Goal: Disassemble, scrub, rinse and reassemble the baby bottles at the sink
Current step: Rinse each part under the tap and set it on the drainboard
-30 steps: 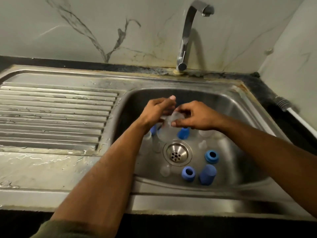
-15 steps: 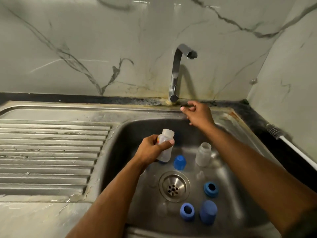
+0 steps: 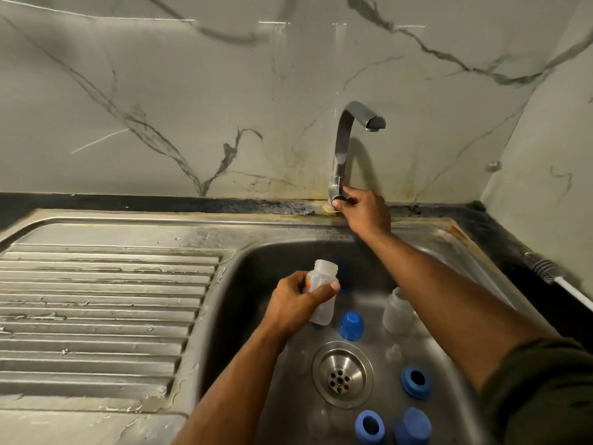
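My left hand (image 3: 300, 305) grips a clear uncapped baby bottle (image 3: 322, 290) upright over the steel sink basin (image 3: 256, 268). My right hand (image 3: 365, 210) is closed on the tap handle (image 3: 337, 194) at the base of the chrome faucet (image 3: 345, 139); no water runs from the spout. A second clear bottle (image 3: 397, 311) stands open in the basin beside my right forearm. A blue cap (image 3: 351, 326) stands near the drain (image 3: 342, 374). Two blue screw rings (image 3: 415, 382) (image 3: 369, 426) and another blue cap (image 3: 413, 425) lie at the basin's front right. Faint clear teats lie around the drain.
A ribbed steel drainboard (image 3: 96, 309), wet in places, stretches to the left of the basin. A bottle brush (image 3: 545, 271) with a white handle lies on the dark counter at the right. Marble-look wall panels close off the back and the right side.
My right hand left the bottle and reached back to the tap handle, which it now grips. My left hand kept the bottle and lifted it. The view tilted upward.
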